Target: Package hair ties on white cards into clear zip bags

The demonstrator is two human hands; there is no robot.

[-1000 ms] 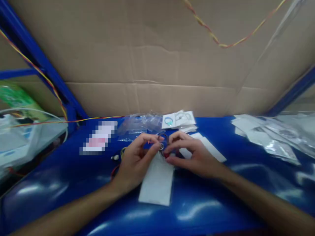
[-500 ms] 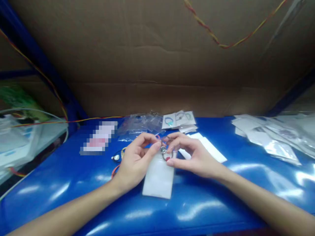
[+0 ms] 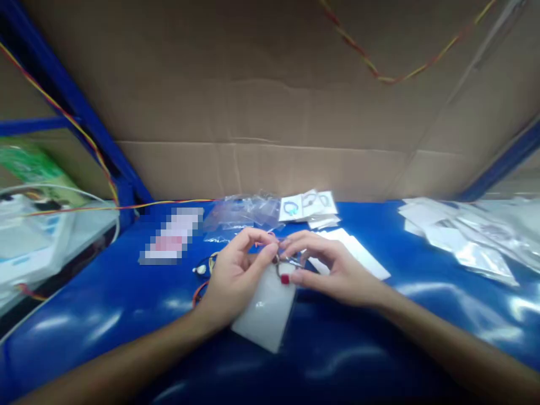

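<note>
My left hand and my right hand meet over the blue table, fingertips pinched together on a small thin loop with a red bead and a metal bit. The loop sits at the top edge of a white card, which hangs tilted between my hands, its lower end toward me. Just left of my left hand lie thin red, yellow and dark cords with a white bead.
Behind my hands lie clear plastic bags, white cards bearing small loops and blank white cards. A pile of bagged items lies at the right. Cardboard walls the back; a white bin stands left.
The white card has swung, its lower end now pointing left of where it was. My fingers have closed tighter on the loop at its top.
</note>
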